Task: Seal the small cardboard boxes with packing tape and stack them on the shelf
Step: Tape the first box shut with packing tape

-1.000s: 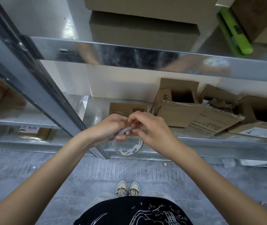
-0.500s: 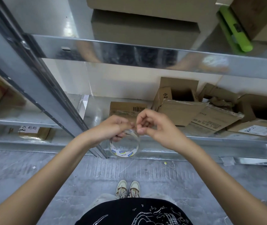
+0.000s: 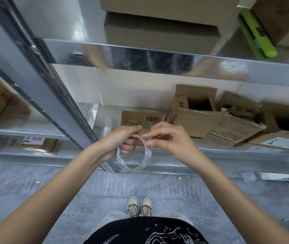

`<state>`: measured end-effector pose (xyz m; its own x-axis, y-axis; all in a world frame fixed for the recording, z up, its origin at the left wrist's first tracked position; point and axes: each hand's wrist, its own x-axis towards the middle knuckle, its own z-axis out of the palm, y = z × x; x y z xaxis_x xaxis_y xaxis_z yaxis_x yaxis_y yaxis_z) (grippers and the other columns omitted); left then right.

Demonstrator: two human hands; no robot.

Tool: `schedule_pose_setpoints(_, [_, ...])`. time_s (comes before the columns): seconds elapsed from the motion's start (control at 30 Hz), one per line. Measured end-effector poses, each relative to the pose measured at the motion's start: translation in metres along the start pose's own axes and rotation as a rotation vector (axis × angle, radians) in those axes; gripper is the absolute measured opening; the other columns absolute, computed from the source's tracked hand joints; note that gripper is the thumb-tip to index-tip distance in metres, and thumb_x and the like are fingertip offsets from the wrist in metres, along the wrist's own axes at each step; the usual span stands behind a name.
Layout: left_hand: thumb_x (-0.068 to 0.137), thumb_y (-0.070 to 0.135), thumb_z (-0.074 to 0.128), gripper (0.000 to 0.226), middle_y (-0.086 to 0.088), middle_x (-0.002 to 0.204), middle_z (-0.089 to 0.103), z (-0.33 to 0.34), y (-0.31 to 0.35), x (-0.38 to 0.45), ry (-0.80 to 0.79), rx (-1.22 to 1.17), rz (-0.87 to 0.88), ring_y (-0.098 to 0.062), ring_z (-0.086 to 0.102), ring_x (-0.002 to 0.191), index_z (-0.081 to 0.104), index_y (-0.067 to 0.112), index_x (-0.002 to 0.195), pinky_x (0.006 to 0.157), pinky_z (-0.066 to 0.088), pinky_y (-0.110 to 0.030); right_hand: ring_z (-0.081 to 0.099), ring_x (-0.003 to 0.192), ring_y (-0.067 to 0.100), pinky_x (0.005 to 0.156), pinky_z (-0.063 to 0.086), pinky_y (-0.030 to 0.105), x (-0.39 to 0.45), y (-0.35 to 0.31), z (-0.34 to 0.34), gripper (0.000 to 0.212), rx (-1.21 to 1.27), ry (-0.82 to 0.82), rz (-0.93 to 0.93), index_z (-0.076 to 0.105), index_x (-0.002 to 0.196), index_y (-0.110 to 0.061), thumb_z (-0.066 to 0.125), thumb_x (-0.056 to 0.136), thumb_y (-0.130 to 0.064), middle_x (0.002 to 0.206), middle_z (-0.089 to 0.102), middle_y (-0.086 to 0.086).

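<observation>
A thin roll of clear packing tape (image 3: 145, 161) hangs in front of the lower metal shelf (image 3: 210, 152). My left hand (image 3: 121, 140) grips the roll's upper left side, fingers through the ring. My right hand (image 3: 168, 136) pinches the roll's top edge with thumb and forefinger. Behind the hands a small flat cardboard box (image 3: 140, 118) with a barcode lies on the lower shelf. To its right lie several open, crumpled cardboard boxes (image 3: 198, 111), one with a white label (image 3: 281, 142).
A shiny upper shelf beam (image 3: 157, 59) crosses the view, with big cardboard boxes (image 3: 166, 20) and a green tool (image 3: 256, 32) above it. A metal upright (image 3: 40, 81) slants at left, with more boxes (image 3: 34, 143) beyond. My shoes (image 3: 139, 206) stand on grey concrete floor.
The roll has turned in my hands and now hangs more face-on as a ring. My right hand has shifted its pinch along the roll's top edge.
</observation>
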<state>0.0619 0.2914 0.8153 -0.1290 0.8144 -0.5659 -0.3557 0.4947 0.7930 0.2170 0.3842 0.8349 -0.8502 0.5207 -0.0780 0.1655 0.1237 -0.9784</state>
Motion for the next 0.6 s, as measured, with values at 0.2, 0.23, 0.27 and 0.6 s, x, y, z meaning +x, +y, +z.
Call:
schedule_pose_setpoints(0.2, [0.096,0.056,0.031,0.049,0.004,0.052,0.035,0.002,-0.011,-0.004,-0.104,-0.161,-0.089,-0.006,0.028,0.038,0.049,0.016,0.073,0.039,0.020,-0.017,0.058,0.087,-0.003,0.080,0.050,0.018,0.001,0.004,0.010,0.015,0.011,0.069,-0.071,0.070,0.079,-0.021,0.072,0.076,-0.006,0.107,0.052,-0.004])
schedule_pose_setpoints(0.23, [0.094,0.063,0.027,0.057,0.002,0.061,0.048,0.003,-0.015,-0.004,-0.029,-0.074,-0.055,-0.008,0.043,0.047,0.056,0.015,0.082,0.044,0.036,-0.019,0.057,0.093,-0.003,0.085,0.048,0.018,0.002,0.007,0.012,0.014,-0.058,0.092,-0.101,0.067,0.076,-0.026,0.069,0.076,-0.012,0.114,0.049,-0.006])
schedule_pose_setpoints(0.27, [0.090,0.070,0.022,0.065,0.002,0.079,0.059,0.003,-0.020,-0.004,0.087,0.086,0.015,-0.012,0.056,0.069,0.060,0.018,0.095,0.063,0.050,-0.028,0.056,0.100,-0.002,0.089,0.046,0.018,0.001,0.010,0.013,0.014,-0.107,0.118,-0.130,0.065,0.077,-0.029,0.066,0.078,-0.015,0.119,0.047,-0.008])
schedule_pose_setpoints(0.6, [0.085,0.067,0.039,0.048,0.008,0.085,0.061,0.015,-0.044,-0.023,0.209,0.782,0.560,-0.005,0.058,0.086,0.060,0.024,0.088,0.078,0.045,-0.024,0.054,0.079,-0.003,0.071,0.044,0.014,0.005,0.028,0.016,0.011,-0.160,0.345,-0.098,0.055,0.080,-0.018,0.053,0.089,-0.012,0.098,0.057,0.002])
